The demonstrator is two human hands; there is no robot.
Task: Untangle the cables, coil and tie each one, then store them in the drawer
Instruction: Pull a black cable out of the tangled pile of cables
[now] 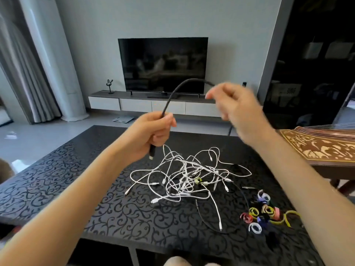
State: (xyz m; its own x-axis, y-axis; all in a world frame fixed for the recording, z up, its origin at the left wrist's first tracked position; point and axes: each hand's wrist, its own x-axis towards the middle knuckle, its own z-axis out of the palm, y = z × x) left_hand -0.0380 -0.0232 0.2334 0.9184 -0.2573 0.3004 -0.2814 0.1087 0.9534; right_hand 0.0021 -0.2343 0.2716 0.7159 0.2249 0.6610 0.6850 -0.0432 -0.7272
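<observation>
A thick black cable (pixel 173 94) arcs up above the table. My left hand (pixel 153 134) grips it near one end, and its plug sticks out below my fist. My right hand (pixel 233 110), blurred, holds the cable's other stretch, which hangs down behind that hand. Below both hands a tangle of white cables (pixel 189 178) lies on the black patterned table (pixel 57 179), with thin black cables mixed in. A pile of coloured cable ties (pixel 264 214) lies at the right front of the table. No drawer of the table shows.
A wooden stringed instrument (pixel 322 144) stands at the table's right edge. Beyond the table are a TV (pixel 163 64) on a low white cabinet with drawers (pixel 151 105), a floor scale, curtains and a white column at left.
</observation>
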